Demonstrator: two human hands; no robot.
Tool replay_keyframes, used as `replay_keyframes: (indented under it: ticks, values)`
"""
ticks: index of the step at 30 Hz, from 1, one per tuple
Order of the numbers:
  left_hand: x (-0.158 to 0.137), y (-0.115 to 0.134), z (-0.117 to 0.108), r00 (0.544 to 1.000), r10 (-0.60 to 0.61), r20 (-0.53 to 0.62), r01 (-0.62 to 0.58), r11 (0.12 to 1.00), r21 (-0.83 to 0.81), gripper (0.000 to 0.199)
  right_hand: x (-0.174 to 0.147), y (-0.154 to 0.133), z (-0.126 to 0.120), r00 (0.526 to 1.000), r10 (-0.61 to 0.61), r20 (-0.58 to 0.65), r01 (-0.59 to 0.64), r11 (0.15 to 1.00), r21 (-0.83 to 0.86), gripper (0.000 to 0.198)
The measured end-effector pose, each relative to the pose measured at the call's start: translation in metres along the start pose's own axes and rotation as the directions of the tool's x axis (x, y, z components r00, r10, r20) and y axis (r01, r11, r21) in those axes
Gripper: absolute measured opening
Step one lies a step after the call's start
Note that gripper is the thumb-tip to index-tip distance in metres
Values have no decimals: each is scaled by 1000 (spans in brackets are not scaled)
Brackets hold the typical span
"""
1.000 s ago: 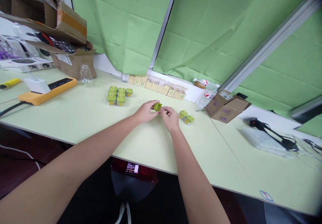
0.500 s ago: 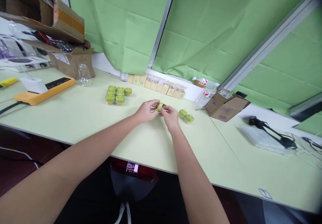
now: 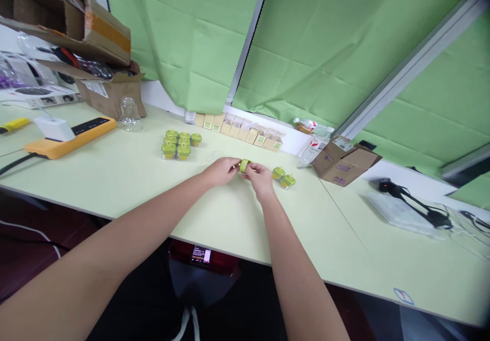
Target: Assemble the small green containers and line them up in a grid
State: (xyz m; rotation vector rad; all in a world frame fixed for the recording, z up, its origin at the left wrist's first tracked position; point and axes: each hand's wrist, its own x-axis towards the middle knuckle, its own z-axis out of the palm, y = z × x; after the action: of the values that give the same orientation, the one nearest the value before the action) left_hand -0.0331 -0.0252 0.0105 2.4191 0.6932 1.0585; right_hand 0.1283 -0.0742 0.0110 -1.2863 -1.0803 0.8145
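Between my two hands, a little above the table, is a small clear container with a green lid point(image 3: 245, 165), tipped so the lid faces sideways. My right hand point(image 3: 261, 178) is closed on it from the right. From the left, the fingertips of my left hand point(image 3: 222, 171) pinch at the lid's edge. The fingers partly hide the container's body. Just right of my right hand stand two similar green-lidded containers point(image 3: 283, 176). Several more green-lidded containers point(image 3: 184, 149) are grouped on the table to the left. A thin clear loop point(image 3: 216, 154) lies beyond my left hand.
A row of small kraft paper boxes point(image 3: 241, 128) lines the wall. An orange power strip point(image 3: 72, 136), clear jar point(image 3: 129, 114) and stacked cartons point(image 3: 111, 88) stand left. Bottles point(image 3: 314, 147), an open cardboard box point(image 3: 342, 165) and a black headset-like device point(image 3: 417, 203) are right.
My left hand has lowered slightly, and its fingers are closer together at the lid. The held container has turned a little, so its green lid shows more plainly.
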Motion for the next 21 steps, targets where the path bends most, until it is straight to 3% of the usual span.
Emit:
replay_keyframes:
  ticks: [9, 21]
  values:
    - [3, -12, 1, 998, 56, 33, -58, 997, 53, 27, -2, -2, 0, 1000, 5, -15, -7, 995, -104, 27]
    - [2, -14, 2, 995, 72, 65, -79, 991, 106, 28, -4, -1, -1, 999, 37, 17, -35, 993, -110, 26]
